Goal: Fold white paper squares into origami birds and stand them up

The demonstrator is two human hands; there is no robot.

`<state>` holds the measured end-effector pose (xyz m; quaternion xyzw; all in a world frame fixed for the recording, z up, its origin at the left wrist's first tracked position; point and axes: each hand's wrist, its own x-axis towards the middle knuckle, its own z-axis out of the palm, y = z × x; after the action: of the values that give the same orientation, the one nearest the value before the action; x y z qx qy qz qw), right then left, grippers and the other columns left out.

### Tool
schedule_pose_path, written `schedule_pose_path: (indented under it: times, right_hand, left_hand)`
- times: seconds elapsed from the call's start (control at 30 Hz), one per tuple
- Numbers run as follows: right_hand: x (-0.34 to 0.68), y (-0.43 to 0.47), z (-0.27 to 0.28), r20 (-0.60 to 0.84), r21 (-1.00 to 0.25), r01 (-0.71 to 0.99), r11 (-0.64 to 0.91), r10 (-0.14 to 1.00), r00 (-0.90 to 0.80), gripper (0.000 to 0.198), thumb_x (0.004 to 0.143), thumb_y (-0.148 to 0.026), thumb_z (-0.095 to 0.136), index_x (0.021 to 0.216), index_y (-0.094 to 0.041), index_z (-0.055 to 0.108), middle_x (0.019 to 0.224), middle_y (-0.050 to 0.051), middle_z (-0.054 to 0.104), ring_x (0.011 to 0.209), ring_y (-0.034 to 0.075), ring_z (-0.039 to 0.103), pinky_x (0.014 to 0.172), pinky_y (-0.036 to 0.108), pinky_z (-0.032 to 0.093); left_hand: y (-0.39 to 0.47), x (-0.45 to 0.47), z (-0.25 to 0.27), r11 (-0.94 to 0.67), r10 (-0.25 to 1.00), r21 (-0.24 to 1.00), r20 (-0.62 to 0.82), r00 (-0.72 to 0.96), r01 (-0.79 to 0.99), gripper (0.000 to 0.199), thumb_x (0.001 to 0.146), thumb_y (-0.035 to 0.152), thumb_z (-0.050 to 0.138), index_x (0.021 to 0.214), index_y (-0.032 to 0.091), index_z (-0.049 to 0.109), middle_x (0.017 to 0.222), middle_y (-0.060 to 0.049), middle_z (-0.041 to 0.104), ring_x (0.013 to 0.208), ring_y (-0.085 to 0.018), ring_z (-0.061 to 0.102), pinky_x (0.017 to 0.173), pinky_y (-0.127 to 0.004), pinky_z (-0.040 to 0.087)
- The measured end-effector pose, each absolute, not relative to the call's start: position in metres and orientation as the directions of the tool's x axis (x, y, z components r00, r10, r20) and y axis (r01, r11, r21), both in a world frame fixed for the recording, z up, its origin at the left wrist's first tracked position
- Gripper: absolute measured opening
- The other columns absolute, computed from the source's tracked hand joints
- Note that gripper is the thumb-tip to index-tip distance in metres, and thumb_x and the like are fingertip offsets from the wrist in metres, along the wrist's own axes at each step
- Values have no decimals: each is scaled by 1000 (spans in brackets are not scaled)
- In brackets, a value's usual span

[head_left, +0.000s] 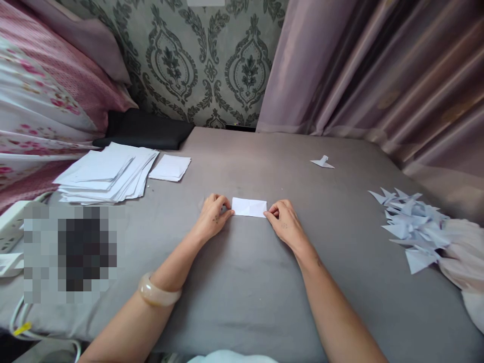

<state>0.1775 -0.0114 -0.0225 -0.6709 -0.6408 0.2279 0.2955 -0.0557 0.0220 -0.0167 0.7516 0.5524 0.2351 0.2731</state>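
L hand [215, 216] & R hand [284, 222] are pinching opp. ends of wht. paper [249, 207]; folded pcs. [416, 222] are lying R of both.

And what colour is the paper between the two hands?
The paper is white, best seen in the head view, the only one.

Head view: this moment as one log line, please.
paper: on grey cloth | left hand: at its left end | right hand: at its right end | folded pieces: most heaped right | sheets: stacked left
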Motion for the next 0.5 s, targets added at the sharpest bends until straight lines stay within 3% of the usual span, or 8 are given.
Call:
schedule_pose_path:
  times: [0.27,0.4,0.5]
  right_hand:
    - [172,-14,-16,48,-588,809,4,998,30,7,85,-27,53,85,-21,58,100,4,55,81,16,58,73,29,44]
    - [161,-17,-13,108,-466,880,88,993,-42,19,89,-17,43,95,-22,60,104,6,59,94,19,56,75,29,42]
    - [154,-20,-11,162,-371,908,193,977,-141,30,89,-8,36,97,-20,62,103,8,61,98,20,52,84,30,41]
  left_hand:
    - [23,-60,-8,-275,944,672,54,326,687,6,79,18,59,84,18,61,91,-5,54,83,-18,53,80,-33,46]
    - [15,-47,-8,-485,873,576,275,402,659,17,86,12,46,91,18,61,95,-8,61,92,-20,55,85,-34,46]
    - [6,-33,-9,-683,725,445,318,611,579,29,92,10,35,108,16,58,111,-10,62,105,-21,54,93,-35,45]
